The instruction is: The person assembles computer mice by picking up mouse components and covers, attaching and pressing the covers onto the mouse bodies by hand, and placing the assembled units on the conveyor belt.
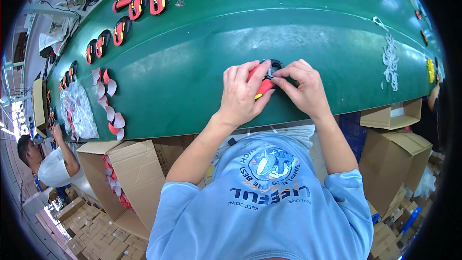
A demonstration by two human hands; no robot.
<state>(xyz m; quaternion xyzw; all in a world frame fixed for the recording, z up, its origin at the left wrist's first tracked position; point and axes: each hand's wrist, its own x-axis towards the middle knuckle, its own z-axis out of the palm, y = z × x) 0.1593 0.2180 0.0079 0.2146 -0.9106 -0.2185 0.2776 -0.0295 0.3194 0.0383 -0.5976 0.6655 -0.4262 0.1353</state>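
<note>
A red-and-black plastic piece (264, 87) with yellow details is held just above the green table in front of me. My left hand (239, 91) wraps round its left side, fingers over its top. At its black far end, my right hand (304, 89) has thumb and forefinger pinched together against it. Something small and greyish shows by those fingertips, but I cannot make out what it is. The hands cover much of the piece.
Similar red-and-black pieces (160, 1) lie along the table's far and left sides. Curved red-and-white parts (110, 86) and a clear plastic bag (79, 108) sit at left. White strips (390, 62) lie at right. Cardboard boxes (137, 178) stand below; another person (55, 163) works at far left.
</note>
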